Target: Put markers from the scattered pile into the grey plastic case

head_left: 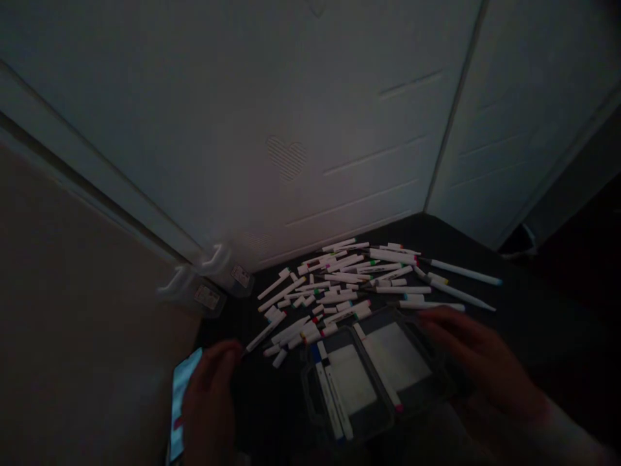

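Note:
An open clear plastic marker case [391, 424] lies tilted at the lower middle, with two compartments and white inserts. In its left half lie a blue-ended marker [330, 398] and a dark-banded marker [338, 395]. One pink-tipped marker [381, 369] lies in the right half. My right hand [478, 356] grips the right edge of the case; its lower fingers are in shadow. At the lower left, my left hand [211, 395] is beside a lit phone [180, 388], fingers bent, near the end of a loose marker [264, 332]. Darkness hides whether it holds anything.
Many white markers and caps lie in a loose pile [339, 278] on the dark table [524, 304]. Two clear plastic containers [226, 268] with labels stand at the back left. A white panel [339, 129] with a heart pattern rises behind the table.

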{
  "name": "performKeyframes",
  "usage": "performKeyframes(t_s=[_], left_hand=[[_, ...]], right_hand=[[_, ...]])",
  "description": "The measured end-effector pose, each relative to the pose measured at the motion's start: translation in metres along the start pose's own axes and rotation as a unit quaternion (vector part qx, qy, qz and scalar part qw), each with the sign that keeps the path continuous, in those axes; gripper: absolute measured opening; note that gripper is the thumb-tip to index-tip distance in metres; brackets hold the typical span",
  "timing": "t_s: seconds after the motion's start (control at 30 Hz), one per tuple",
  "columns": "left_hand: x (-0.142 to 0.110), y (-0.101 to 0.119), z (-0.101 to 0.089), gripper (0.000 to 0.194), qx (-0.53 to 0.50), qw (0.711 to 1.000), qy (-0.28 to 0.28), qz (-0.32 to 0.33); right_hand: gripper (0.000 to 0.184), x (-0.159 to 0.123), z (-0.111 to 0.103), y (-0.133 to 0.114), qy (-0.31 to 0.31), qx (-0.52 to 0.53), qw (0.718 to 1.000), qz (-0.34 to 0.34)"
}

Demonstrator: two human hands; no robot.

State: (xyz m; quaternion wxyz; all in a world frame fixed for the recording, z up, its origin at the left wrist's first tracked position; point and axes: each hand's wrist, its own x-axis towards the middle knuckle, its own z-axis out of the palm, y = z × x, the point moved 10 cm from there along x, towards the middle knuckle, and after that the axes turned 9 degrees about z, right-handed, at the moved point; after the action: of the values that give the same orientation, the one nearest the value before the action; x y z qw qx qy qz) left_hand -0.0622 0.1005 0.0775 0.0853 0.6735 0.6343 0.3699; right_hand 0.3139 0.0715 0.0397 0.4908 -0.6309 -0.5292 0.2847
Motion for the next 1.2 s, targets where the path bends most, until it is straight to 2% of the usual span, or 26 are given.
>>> performKeyframes(t_s=[0.07, 0.13, 0.27, 0.37, 0.43, 0.57, 0.67, 0.97, 1.03, 1.2], left_hand=[[0.001, -0.019, 0.029, 0.035, -0.044, 0.997, -0.042, -0.042], [0.002, -0.026, 0.048, 0.036, -0.072, 0.992, -0.08, -0.06], [0.018, -0.01, 0.065, 0.032, -0.042, 0.991, -0.126, -0.01], [0.03, 0.01, 0.081, 0.03, -0.025, 0.988, -0.142, 0.051], [0.033, 0.02, 0.095, 0.029, -0.021, 0.985, -0.152, 0.083], [0.029, 0.03, 0.124, 0.029, -0.038, 0.977, -0.188, 0.096], [0.031, 0.033, 0.128, 0.03, -0.054, 0.979, -0.177, 0.088], [0.051, 0.007, 0.096, 0.034, -0.024, 0.994, -0.104, -0.009], [0.057, 0.013, 0.098, 0.032, -0.021, 0.996, -0.092, 0.004], [0.065, 0.049, 0.122, 0.021, -0.039, 0.988, -0.083, 0.125]], right_hand=[[0.02, 0.022, -0.022, 0.018, 0.047, 0.023, 0.998, 0.039], [0.021, 0.044, -0.03, 0.031, 0.076, 0.031, 0.996, 0.04], [0.022, 0.078, -0.023, 0.05, 0.108, -0.059, 0.992, 0.028], [0.021, 0.083, -0.016, 0.042, 0.135, -0.145, 0.979, -0.039], [0.02, 0.078, -0.008, 0.033, 0.128, -0.183, 0.971, -0.091], [0.017, 0.069, 0.003, 0.026, 0.104, -0.221, 0.959, -0.142], [0.017, 0.068, 0.001, 0.026, 0.115, -0.225, 0.957, -0.141], [0.018, 0.067, -0.019, 0.028, 0.193, -0.232, 0.946, -0.116], [0.021, 0.068, -0.021, 0.03, 0.202, -0.227, 0.947, -0.108], [0.021, 0.073, -0.014, 0.033, 0.185, -0.228, 0.95, -0.11]])
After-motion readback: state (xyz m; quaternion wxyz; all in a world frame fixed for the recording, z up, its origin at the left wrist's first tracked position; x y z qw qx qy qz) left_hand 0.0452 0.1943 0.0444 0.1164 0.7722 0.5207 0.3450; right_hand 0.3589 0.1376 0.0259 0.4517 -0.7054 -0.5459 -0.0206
